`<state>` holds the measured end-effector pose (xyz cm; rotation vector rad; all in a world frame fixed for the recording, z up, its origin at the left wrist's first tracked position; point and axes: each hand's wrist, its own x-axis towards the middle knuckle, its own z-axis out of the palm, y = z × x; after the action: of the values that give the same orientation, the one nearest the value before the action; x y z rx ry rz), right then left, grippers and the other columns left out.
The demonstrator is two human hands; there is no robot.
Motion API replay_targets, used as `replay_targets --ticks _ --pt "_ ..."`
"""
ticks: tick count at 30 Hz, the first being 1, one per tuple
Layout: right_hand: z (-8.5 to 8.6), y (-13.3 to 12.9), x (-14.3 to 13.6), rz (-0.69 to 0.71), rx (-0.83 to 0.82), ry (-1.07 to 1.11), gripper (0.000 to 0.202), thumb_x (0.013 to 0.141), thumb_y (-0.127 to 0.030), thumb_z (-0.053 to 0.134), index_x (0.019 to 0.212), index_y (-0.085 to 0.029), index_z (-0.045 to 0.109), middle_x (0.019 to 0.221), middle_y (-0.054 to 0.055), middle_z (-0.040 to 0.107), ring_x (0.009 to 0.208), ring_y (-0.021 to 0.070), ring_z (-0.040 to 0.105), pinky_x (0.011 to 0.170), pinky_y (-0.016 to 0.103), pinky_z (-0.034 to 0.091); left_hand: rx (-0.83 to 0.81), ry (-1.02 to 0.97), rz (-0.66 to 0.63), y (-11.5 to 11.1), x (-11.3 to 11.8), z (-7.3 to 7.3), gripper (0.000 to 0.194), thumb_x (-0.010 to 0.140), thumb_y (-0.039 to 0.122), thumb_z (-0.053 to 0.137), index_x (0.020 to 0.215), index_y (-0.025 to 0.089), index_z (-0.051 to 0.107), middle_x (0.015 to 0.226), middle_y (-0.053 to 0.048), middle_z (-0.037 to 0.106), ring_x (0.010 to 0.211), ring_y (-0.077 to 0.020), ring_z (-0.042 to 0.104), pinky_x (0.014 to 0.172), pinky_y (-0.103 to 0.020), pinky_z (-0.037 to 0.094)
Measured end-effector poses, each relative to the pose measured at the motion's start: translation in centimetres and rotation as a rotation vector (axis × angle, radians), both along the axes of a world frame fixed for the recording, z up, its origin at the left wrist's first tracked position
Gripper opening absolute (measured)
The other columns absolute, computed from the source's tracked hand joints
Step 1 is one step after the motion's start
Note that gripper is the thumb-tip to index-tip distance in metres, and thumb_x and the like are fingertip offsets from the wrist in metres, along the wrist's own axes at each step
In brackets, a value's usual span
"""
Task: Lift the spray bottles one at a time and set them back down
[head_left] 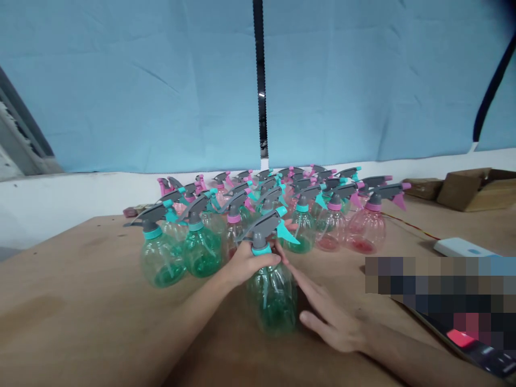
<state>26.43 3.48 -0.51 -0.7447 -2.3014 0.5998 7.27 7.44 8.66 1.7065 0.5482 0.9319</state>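
Gripping left hand (242,264): wrapped around the neck of your green spray bottle (276,301).
Right hand (326,309): open beside it, fingertip contact unclear.
Bottle: upright over the counter (105,263), nearer you than the other spray bottles (203,252).
Handling: likely light, slick; grasp below the turquoise collar (261,250).

Passable left, blocked ahead

Table (72,279) has room left of the bottles (201,250). Packed cluster blocks the middle, spray heads (236,199) overlapping; front bottle (274,301) nearest. Right: cable (413,227), white box (463,248), dark device (486,352). Curtain (161,86) behind.
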Motion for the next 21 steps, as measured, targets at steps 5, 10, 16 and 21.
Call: replay_targets --ticks 5,10,16,21 --pt "-0.39 0.43 -0.28 -0.209 -0.006 -0.187 0.043 0.095 -0.026 0.025 0.137 -0.021 0.035 0.136 0.009 0.045 0.127 0.0235 0.036 0.104 0.046 0.030 -0.024 -0.114 0.074 -0.22 -0.07 -0.07 0.056 0.065 0.013 0.058 0.121 0.017 0.054 0.095 -0.009 0.067 0.090 -0.0251 0.060 0.072 -0.035 0.044" --pt "0.15 0.69 -0.66 -0.226 0.153 -0.390 0.040 0.085 -0.014 0.039 0.123 -0.014 0.052 0.132 0.012 0.047 0.127 0.0268 0.034 0.104 0.047 0.031 -0.028 -0.168 0.125 0.11 -0.10 -0.45 0.053 0.066 0.011 0.057 0.119 0.018 0.055 0.099 -0.009 0.066 0.096 -0.0252 0.058 0.077 -0.036 0.044" --pt "0.15 0.61 -0.61 -0.232 0.178 -0.411 0.041 0.083 -0.012 0.041 0.123 -0.014 0.052 0.131 0.012 0.048 0.127 0.0252 0.034 0.104 0.044 0.030 -0.040 -0.152 0.172 0.04 0.14 -0.38 0.052 0.062 0.014 0.058 0.113 0.016 0.058 0.096 -0.009 0.067 0.092 -0.0247 0.058 0.079 -0.036 0.043" --pt "0.00 0.70 -0.59 -0.230 0.179 -0.406 0.044 0.082 -0.013 0.042 0.126 -0.016 0.050 0.130 0.012 0.048 0.126 0.0253 0.034 0.103 0.045 0.031 -0.080 -0.122 0.319 -0.42 0.34 -0.09 0.045 0.057 0.017 0.060 0.102 0.015 0.063 0.092 -0.008 0.067 0.085 -0.0237 0.059 0.078 -0.036 0.043"
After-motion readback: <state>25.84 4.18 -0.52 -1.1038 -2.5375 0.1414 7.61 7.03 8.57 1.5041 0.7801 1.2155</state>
